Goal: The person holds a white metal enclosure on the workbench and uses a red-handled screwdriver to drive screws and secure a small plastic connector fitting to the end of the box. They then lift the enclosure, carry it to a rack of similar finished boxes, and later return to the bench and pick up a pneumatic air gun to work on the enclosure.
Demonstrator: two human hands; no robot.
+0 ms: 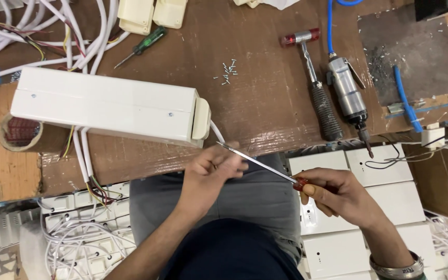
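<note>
**Head view: screwdriver tip meets the cable at the end of the white housing**

At the far left of your worktop [265, 103] lies a roll of brown tape [19, 132], half under the long white housing [105, 106]. This housing lies across the worktop, with two small screws showing in its side and a cream end cap [201, 118] on its right end. White cables [86, 155] hang from under it toward the stacked white parts by your knee.

From the end cap a short white cable [217, 133] comes out toward you. Your left hand [211, 171] is closed around its end, fingers pressed together, pinching the cable just below the worktop edge. Your right hand [338, 194] holds the red-handled screwdriver [265, 166] in a firm closed grip on the handle; the shaft runs up and left, and its tip sits at your left fingertips, touching or nearly touching the cable end. I cannot tell exactly which.

It seems you are working on the cable end with the tip. The next move, I judge, needs a steady left pinch and small, careful pressure, so the tip does not slip into your fingers.

Further right lie loose small screws [228, 72], a green screwdriver [141, 46] behind them, a hammer [315, 85] with red caps, and an air driver [349, 98] on a blue hose [331, 26].
</note>
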